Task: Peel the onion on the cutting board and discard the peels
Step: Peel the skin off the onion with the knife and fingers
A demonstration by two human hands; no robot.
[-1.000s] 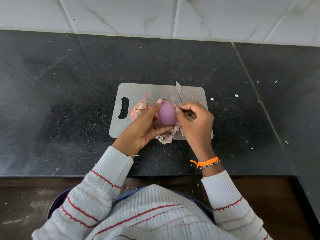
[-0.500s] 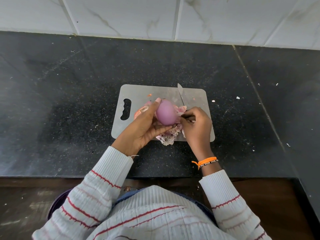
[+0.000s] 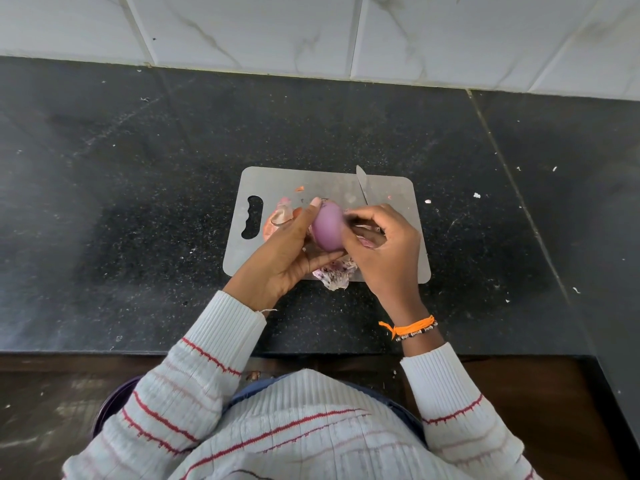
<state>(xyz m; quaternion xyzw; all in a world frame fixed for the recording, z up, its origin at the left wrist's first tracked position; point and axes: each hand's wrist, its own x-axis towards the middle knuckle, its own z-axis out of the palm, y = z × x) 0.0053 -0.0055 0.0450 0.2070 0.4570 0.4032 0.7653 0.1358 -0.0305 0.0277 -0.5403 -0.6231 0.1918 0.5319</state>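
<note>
A peeled purple onion (image 3: pixel 328 227) is held just above the grey cutting board (image 3: pixel 311 181). My left hand (image 3: pixel 287 254) grips it from the left, thumb below and fingers up its far side. My right hand (image 3: pixel 384 247) curls against the onion's right side, and its fingertips pinch at the skin near the top. Loose peels lie on the board: an orange-pink one (image 3: pixel 280 217) behind my left hand, and a whitish-purple one (image 3: pixel 334 277) at the near edge. A knife (image 3: pixel 362 185) lies on the board, its handle end hidden under my right hand.
The board sits on a black speckled counter (image 3: pixel 138 202) with small white scraps on the right. A tiled wall (image 3: pixel 311 29) runs along the back. Below the counter's front edge on the left, a dark purple bin rim (image 3: pixel 110 403) shows beside my sleeve.
My right hand has risen from the onion's lower right side to its upper right. My left hand keeps its grip, and the onion has shifted only slightly.
</note>
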